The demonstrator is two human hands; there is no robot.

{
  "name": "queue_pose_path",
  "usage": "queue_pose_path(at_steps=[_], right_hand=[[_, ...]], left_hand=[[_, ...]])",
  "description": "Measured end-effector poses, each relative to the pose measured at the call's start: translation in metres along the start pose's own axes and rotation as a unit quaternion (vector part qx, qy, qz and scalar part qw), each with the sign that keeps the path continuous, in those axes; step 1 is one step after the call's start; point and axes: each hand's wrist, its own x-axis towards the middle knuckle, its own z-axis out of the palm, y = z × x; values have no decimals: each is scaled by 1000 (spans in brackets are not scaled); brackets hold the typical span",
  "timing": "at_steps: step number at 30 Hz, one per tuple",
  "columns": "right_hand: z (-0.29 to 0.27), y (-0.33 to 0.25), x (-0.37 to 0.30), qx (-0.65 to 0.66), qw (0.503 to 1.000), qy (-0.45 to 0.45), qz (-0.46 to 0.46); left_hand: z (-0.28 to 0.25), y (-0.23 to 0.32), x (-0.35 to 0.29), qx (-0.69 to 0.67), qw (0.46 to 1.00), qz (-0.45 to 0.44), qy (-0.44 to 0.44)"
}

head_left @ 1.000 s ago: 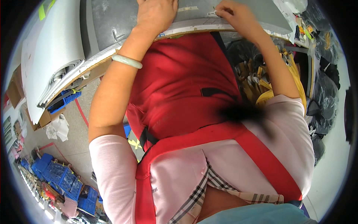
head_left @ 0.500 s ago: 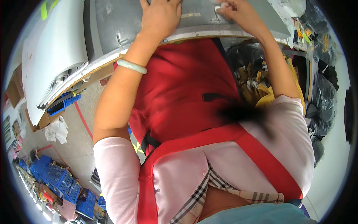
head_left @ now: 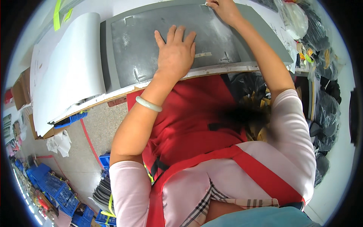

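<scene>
A dark grey rectangular sheet [head_left: 145, 45] lies on the worktable, with L-shaped marks and pale white smudges near its corners. My left hand [head_left: 176, 53] rests flat on its middle, fingers spread and holding nothing. At the sheet's far right corner my right hand [head_left: 225, 12] is closed in a pinch. A small white piece [head_left: 206, 3] shows at its fingertips, chalk-like, though too small to be sure. A short beige strip [head_left: 203, 54] is stuck on the sheet just right of my left hand.
A large roll of white sheet material [head_left: 70, 56] lies on the left of the table. Plastic-wrapped bundles [head_left: 314, 28] stand at the right. Blue crates [head_left: 56, 185] and a stack of dark curved pieces [head_left: 103, 193] are on the floor at lower left.
My right hand has gone from around the sheet's near right mark to its far right corner. More of the sheet and my left hand now shows as the view has shifted.
</scene>
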Motion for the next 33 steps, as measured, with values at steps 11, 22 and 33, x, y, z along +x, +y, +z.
queue_pose_path(at_steps=[11,22,33], right_hand=[[-2,-1,10,3,995,-28,91],[-7,-9,30,43,979,-98,173],[84,-141,73,175,980,-59,-72]], left_hand=[[1,-1,1,-14,1000,-11,-6],[5,-3,-2,-15,1000,-18,4],[5,0,-1,1,1000,7,9]])
